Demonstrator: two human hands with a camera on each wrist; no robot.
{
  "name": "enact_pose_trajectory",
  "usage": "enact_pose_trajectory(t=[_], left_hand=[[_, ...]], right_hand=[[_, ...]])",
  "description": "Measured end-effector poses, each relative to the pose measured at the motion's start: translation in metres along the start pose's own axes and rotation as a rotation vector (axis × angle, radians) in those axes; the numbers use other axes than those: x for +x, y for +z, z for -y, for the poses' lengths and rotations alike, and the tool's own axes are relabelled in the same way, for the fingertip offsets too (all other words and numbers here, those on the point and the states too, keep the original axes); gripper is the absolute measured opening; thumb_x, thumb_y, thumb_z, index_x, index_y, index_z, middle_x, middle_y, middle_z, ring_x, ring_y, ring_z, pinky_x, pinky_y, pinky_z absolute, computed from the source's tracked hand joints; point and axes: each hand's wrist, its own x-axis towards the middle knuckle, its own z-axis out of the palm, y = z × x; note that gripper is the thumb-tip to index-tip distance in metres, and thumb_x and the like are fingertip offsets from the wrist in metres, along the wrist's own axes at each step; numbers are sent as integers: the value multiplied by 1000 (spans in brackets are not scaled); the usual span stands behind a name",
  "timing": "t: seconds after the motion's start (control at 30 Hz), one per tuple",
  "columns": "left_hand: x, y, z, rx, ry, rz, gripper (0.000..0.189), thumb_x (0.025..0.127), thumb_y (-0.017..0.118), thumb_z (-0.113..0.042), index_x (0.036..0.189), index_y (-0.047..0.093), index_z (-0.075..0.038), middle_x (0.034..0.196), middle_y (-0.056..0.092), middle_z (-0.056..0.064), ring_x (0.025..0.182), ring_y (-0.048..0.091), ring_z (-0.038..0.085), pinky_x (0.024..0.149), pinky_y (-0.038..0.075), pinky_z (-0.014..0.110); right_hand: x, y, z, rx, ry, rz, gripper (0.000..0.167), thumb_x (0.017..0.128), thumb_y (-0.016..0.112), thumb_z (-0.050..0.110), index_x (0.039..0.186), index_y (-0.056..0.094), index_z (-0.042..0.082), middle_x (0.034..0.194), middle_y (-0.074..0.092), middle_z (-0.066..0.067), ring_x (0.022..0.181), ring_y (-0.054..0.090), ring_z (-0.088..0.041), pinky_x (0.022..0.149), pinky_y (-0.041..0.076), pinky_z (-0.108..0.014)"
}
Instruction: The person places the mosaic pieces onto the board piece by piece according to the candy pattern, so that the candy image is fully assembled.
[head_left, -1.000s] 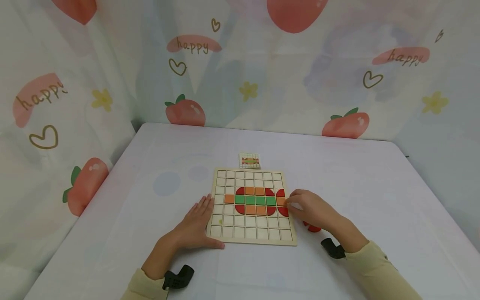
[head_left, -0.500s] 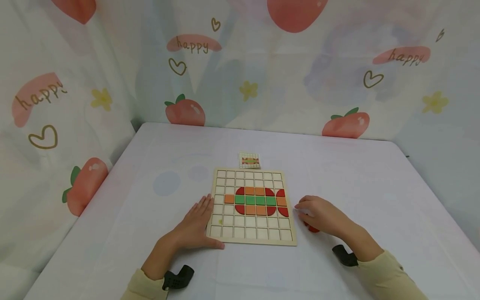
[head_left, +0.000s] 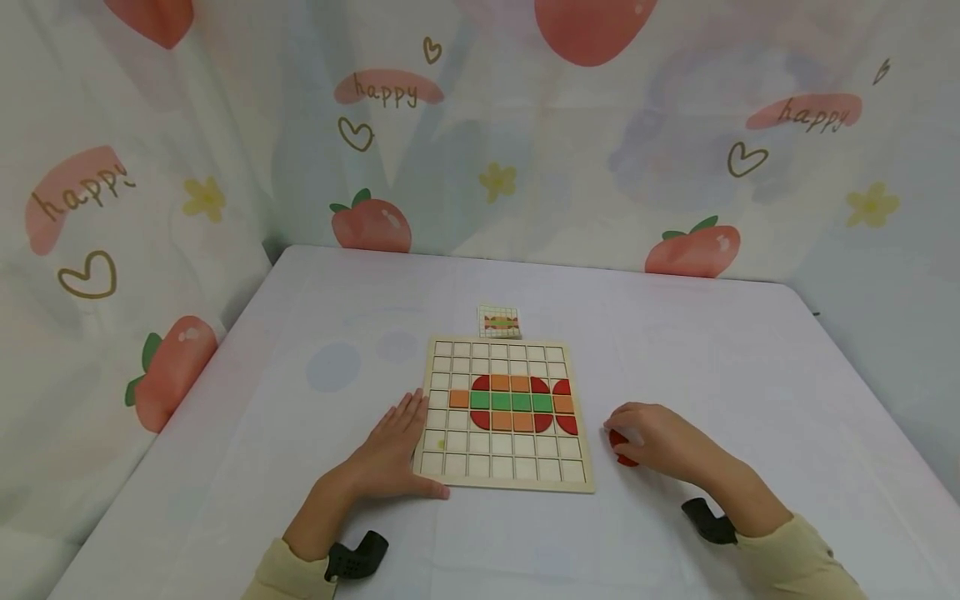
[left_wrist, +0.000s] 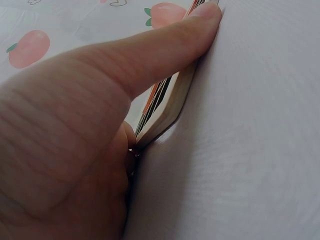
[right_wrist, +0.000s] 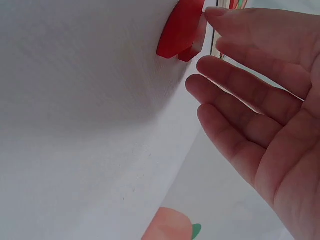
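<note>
A wooden grid board lies on the table, with red quarter-round, orange and green square pieces set in its middle rows. Along its left side rests my left hand, fingers straight and thumb against the near edge; the left wrist view shows that thumb across the board's corner. Right of the board, my right hand is over a few loose red pieces, partly hidden by it. In the right wrist view its thumb tip is at the red pieces, while the other fingers are loosely bent and apart from them.
A small pattern card with a similar coloured figure lies just beyond the board's far edge. A printed curtain stands behind the table and along its sides. Black wrist devices are on both forearms.
My right hand has moved from the board's right edge, rightward and nearer, to the loose red pieces. The left hand and the board have stayed in place.
</note>
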Motion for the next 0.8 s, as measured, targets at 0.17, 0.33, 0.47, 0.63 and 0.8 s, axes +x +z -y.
enact_pose_trajectory(t=[0.17,0.33,0.47,0.63,0.8], left_hand=[[0,0,0,-1,-2,-2,123,64,66,-69,146,6,0,153,0,11,138,-4,22,109,4,41],[-1,0,0,-6,1,-1,123,64,66,-69,146,6,0,153,-1,12,138,-4,22,109,4,42],[0,0,1,-3,0,-1,123,64,66,-69,146,6,0,153,-1,11,138,-5,21,109,4,41],[0,0,0,-1,-3,-2,123,64,66,-68,146,6,0,153,-1,11,138,-5,22,109,4,41],[-1,-1,-1,-9,0,-1,123,64,67,-68,146,7,1,153,0,12,138,-4,22,109,4,41]], right_hand=[[0,-1,2,15,12,30,20,76,73,6,96,71,6,97,63,-4,89,57,-22,76,50,-37],[3,0,-1,13,-13,32,17,76,73,4,93,72,6,95,63,-2,88,57,-22,75,51,-36],[6,1,-5,9,-43,19,14,77,73,5,91,72,7,92,62,0,85,57,-20,73,51,-33],[9,2,-8,7,-52,6,14,77,73,7,91,72,8,91,62,1,84,57,-18,72,51,-31],[7,0,-8,30,-7,27,18,76,74,7,94,72,9,96,62,0,87,56,-20,73,51,-33]])
